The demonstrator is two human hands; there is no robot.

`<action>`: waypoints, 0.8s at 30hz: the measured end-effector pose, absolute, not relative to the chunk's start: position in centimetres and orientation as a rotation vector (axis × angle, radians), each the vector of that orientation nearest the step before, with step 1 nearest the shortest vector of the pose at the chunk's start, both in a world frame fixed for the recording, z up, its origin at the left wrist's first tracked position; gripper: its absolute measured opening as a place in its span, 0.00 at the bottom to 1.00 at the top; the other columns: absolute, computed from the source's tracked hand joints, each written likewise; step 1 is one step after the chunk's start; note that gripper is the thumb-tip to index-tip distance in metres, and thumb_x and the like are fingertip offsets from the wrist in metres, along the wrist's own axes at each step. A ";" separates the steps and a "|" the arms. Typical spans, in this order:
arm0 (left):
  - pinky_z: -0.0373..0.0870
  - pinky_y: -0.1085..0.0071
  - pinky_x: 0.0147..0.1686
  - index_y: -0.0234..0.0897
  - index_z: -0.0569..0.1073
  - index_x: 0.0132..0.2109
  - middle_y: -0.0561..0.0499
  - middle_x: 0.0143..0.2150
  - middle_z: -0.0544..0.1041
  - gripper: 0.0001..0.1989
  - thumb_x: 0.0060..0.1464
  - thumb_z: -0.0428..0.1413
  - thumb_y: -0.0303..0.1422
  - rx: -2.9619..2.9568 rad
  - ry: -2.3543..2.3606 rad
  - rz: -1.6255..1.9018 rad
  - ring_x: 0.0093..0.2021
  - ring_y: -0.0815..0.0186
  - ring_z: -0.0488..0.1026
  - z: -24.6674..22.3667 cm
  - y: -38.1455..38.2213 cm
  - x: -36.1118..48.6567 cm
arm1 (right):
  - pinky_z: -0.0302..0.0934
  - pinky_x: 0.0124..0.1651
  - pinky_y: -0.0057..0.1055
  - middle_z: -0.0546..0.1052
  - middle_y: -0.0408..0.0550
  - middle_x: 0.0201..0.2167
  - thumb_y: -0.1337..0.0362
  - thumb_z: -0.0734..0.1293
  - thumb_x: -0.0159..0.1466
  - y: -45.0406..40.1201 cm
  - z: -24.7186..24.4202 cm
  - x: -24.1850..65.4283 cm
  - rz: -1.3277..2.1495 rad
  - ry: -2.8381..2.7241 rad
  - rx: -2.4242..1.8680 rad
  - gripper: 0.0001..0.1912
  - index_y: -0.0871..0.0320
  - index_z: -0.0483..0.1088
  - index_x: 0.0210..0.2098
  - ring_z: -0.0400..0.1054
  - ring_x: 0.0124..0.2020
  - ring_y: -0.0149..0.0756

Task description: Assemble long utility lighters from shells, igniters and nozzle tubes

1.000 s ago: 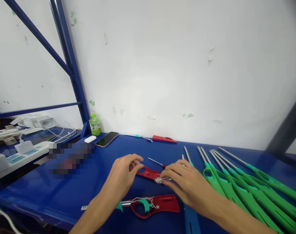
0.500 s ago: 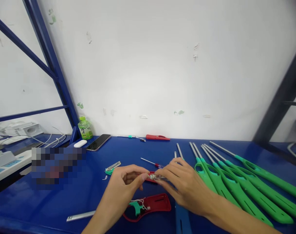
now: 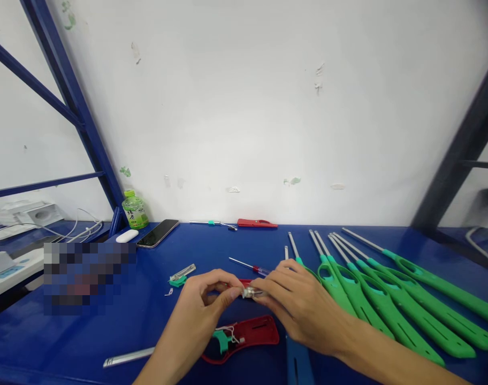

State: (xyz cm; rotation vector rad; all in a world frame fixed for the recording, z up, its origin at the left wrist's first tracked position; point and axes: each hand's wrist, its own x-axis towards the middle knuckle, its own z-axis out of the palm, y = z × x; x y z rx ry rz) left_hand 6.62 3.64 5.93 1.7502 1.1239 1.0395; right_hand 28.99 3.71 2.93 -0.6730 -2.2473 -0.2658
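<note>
Above the bench (image 3: 119,326), clear tube (image 3: 249,292) lies roughly crosswise between the hands, left hand (image 3: 201,302) pinching its left tip, right hand (image 3: 302,305), equally near, clasping its body in curled fingers.

The camera sits on the person's head and faces forward and down, over the blue counter (image 3: 207,248), towards the white wall (image 3: 228,107) at the far side. Its view is wide — the left hand (image 3: 199,315) and the right hand (image 3: 304,305) appear near, low in the middle.
</note>
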 end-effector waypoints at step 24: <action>0.67 0.71 0.34 0.42 0.61 0.31 0.55 0.32 0.75 0.19 0.64 0.60 0.42 1.768 1.006 1.132 0.32 0.67 0.71 5.4 3.3 7.0 | 0.59 0.43 0.39 0.79 0.48 0.37 0.73 0.57 0.76 4.0 2.4 29.3 -0.282 -2.341 -0.704 0.14 0.61 0.68 0.56 0.70 0.36 0.40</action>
